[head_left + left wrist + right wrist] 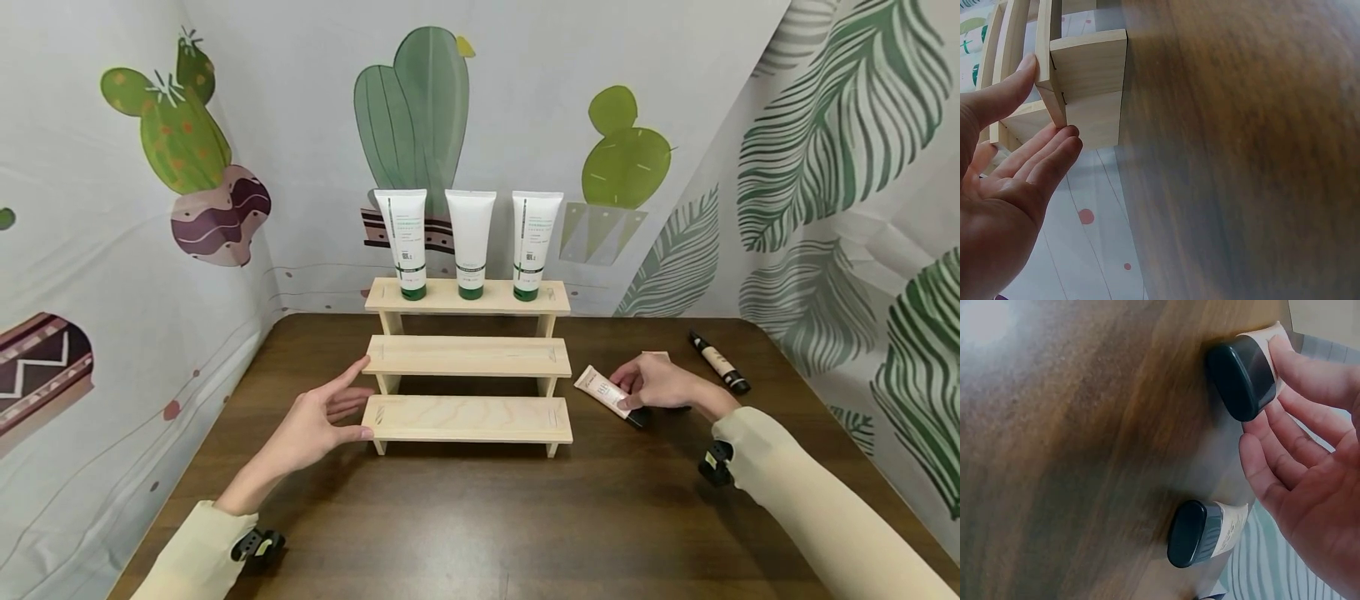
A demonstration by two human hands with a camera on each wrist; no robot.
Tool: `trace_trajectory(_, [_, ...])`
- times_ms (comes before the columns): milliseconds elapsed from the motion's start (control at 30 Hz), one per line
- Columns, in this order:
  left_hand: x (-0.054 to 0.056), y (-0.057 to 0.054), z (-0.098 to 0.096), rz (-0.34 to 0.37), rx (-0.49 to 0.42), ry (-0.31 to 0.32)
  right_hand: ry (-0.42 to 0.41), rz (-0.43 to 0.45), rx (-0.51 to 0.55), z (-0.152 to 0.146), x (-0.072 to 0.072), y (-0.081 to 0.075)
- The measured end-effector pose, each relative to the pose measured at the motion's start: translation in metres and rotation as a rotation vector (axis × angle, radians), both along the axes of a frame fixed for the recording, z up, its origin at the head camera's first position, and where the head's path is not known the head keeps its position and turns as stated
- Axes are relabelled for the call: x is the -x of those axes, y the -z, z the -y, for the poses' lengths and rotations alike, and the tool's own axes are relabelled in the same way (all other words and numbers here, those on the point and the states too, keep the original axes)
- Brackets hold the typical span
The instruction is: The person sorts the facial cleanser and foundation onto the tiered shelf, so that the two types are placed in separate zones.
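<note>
A three-tier wooden shelf (468, 358) stands at the middle of a dark wooden table (465, 517), and everything else sits around it. The left hand (318, 421) is at the shelf's left end with its fingers straight and spread – the index tip meets the end of the middle step, the other fingertips (1063, 140) touch the end of the bottom step; the left wrist view shows the palm open and holding nothing. To the right of the shelf, just beside the bottom step's right end, a beige tube with a black cap (607, 393) lies flat on the table. The right hand (660, 383) rests over it, fingers loosely curved and touching the tube near its cap (1241, 375) – the right wrist view shows the fingertips against its side, not yet wrapped round it. A second beige tube (1207, 531) with a black cap lies near the first, mostly hidden under the hand in the head view. Further right of the shelf lies a slim black-capped tube (718, 362), well apart from the hand. On the shelf's top step three white tubes with green caps (470, 243) stand upright in a row, cap down.
</note>
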State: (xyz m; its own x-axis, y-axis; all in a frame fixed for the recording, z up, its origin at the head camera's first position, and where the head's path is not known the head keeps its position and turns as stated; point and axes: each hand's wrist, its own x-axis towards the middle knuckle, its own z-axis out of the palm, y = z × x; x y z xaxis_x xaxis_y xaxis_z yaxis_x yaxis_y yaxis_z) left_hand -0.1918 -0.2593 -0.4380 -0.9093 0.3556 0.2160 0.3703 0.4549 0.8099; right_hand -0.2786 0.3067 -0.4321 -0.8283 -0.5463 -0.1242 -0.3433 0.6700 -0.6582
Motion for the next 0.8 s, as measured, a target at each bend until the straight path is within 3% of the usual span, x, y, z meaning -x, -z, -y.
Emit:
trace_trajectory(400, [-0.001, 0.0, 0.0, -0.008, 0.011, 0.0, -0.003, 0.005, 0.044, 0.005, -0.011, -0.001])
trace_trajectory(800, [0.0, -0.001, 0.0, -0.007, 0.013, 0.001, 0.003, -0.085, 0.041, 0.004, -0.025, 0.0])
